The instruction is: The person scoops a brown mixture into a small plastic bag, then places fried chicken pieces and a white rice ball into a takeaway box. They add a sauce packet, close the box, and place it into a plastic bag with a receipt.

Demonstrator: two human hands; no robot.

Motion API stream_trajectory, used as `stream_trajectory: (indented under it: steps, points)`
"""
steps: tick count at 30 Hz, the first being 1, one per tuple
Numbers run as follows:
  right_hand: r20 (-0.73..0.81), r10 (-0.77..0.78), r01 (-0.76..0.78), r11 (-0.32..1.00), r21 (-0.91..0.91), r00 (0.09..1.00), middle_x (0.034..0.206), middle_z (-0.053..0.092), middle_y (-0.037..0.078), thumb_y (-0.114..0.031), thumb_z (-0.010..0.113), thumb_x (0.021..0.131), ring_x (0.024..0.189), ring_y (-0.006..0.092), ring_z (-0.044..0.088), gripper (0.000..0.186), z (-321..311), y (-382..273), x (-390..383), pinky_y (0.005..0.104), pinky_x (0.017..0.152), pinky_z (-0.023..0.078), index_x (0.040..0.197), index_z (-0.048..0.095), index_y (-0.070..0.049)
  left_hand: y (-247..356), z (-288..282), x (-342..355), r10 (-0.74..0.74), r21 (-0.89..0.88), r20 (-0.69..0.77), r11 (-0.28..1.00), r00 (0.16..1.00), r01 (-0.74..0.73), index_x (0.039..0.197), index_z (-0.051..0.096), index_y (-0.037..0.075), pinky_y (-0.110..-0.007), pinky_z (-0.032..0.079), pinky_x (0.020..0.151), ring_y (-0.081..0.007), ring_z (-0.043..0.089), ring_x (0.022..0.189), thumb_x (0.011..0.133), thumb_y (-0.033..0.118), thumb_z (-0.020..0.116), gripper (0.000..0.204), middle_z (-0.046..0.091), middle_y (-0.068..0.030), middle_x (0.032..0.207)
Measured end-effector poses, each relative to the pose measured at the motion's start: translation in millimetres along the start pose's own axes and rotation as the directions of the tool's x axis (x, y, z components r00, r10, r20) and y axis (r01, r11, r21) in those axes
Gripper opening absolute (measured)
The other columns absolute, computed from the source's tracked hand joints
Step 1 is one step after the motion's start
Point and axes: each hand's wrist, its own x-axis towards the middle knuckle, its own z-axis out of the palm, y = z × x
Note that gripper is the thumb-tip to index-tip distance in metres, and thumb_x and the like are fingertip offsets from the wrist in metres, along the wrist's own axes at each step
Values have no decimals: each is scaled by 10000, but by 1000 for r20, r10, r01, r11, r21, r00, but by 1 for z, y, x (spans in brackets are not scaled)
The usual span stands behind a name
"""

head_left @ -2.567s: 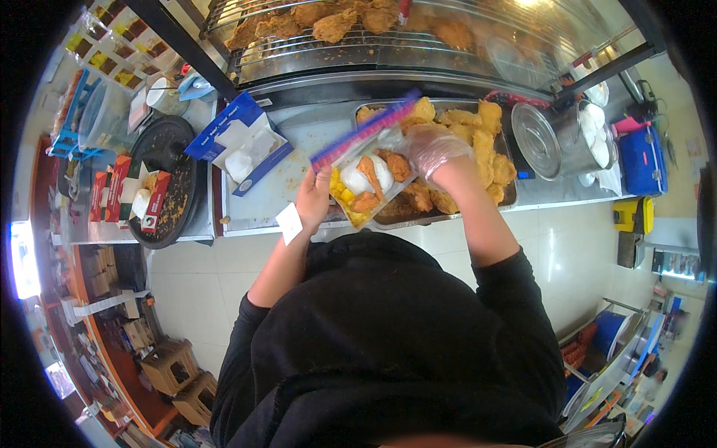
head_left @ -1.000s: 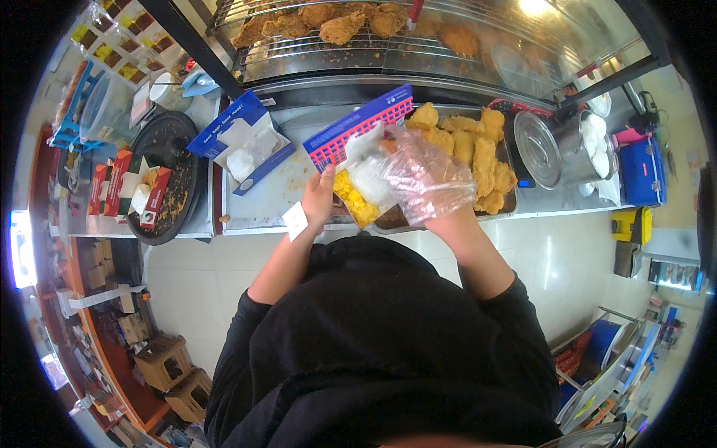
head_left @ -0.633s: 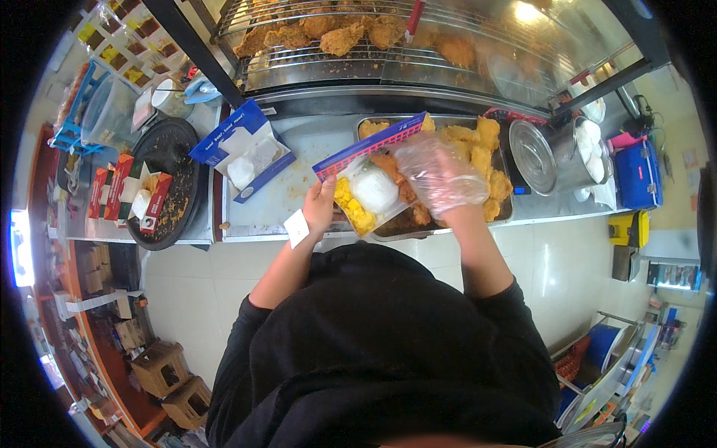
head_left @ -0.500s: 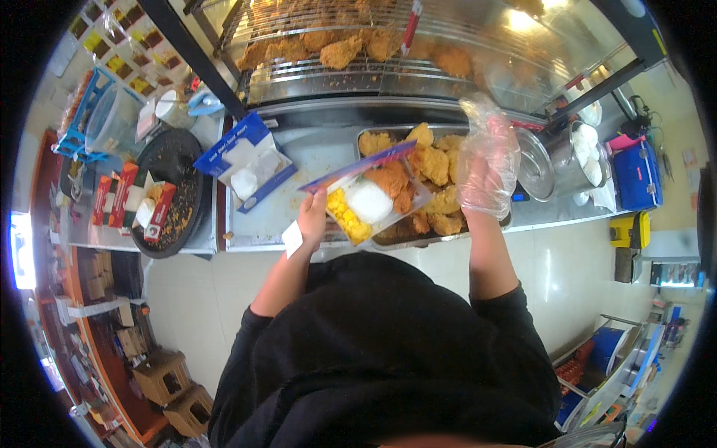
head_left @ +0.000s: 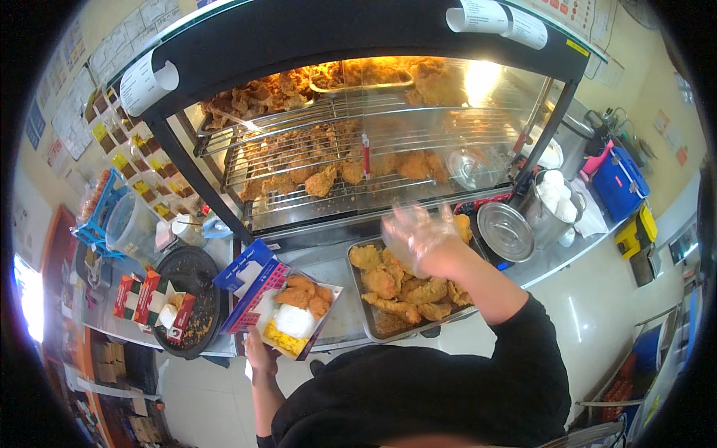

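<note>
My left hand [head_left: 260,354] grips the lower left side of a blue-and-white cardboard meal box [head_left: 331,308]. Inside it sit fried chicken [head_left: 305,295], a mound of white rice [head_left: 296,322] and yellow corn [head_left: 285,342]. My right hand [head_left: 422,237], in a clear plastic glove, hovers over the far part of a metal tray [head_left: 371,328]. Its fingers are spread, with nothing visible in them. Several pieces of fried chicken [head_left: 379,282] fill that tray. A second blue box [head_left: 245,267] stands lid up on the counter, partly hidden behind the held one.
Beyond the counter is a glass-fronted warming cabinet [head_left: 299,216] with fried chicken on racks. On the left, a round black pan [head_left: 190,269] holds crumbs, beside red-and-white cartons [head_left: 146,295]. At right stand a round metal lid [head_left: 506,233] and a steel pot [head_left: 549,224] of white wrapped balls.
The view has tipped upward, showing more of the cabinet. My left hand has brought the meal box leftward, away from the tray. My gloved right hand has moved left over the tray, fingers spreading.
</note>
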Motion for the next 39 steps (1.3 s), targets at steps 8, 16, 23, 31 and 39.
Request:
stream_trajectory:
  steps: [8, 16, 23, 31, 39]
  points:
    - [-191, 421, -161, 668, 726, 887, 1184, 601, 189, -207, 616, 893, 1022, 383, 612, 452, 27, 33, 81, 466, 917, 476, 1302, 502, -52, 13, -27, -22, 31, -5, -160, 999, 987, -32, 1402, 407, 49, -531, 542, 818, -334, 598, 1151, 978, 599, 402, 694, 552, -150, 1321]
    - [-428, 366, -26, 785, 619, 826, 1149, 591, 223, -42, 538, 872, 1072, 411, 584, 391, 72, -40, 125, 470, 931, 479, 1262, 507, -34, 14, -54, -33, 114, -154, -30, 981, 993, -118, 1477, 322, 59, -531, 454, 981, -354, 490, 1280, 943, 668, 409, 814, 435, -169, 1442]
    - [-339, 67, 292, 370, 882, 938, 1373, 486, 191, -92, 615, 823, 1249, 378, 493, 621, 46, -63, 92, 460, 1051, 403, 1413, 422, -78, 25, -58, -29, 157, -167, -48, 972, 986, -163, 1482, 309, 58, -533, 433, 1012, -367, 468, 1300, 945, 658, 417, 812, 433, -162, 1448]
    - [736, -311, 72, 938, 338, 602, 1210, 628, 117, -236, 512, 946, 1117, 335, 589, 281, 19, 4, 1, 511, 968, 446, 1197, 622, -176, 20, -68, -18, 34, -140, -80, 989, 996, -45, 1489, 301, 84, -514, 444, 1000, -333, 472, 1308, 939, 659, 435, 807, 435, -139, 1457]
    - [171, -191, 159, 970, 183, 967, 955, 667, 165, -159, 544, 888, 923, 370, 635, 161, 34, 29, -23, 447, 861, 502, 979, 650, -80, 29, -48, -15, 69, -143, -30, 987, 997, -72, 1491, 305, 85, -516, 456, 976, -328, 481, 1298, 929, 665, 455, 822, 424, -128, 1469]
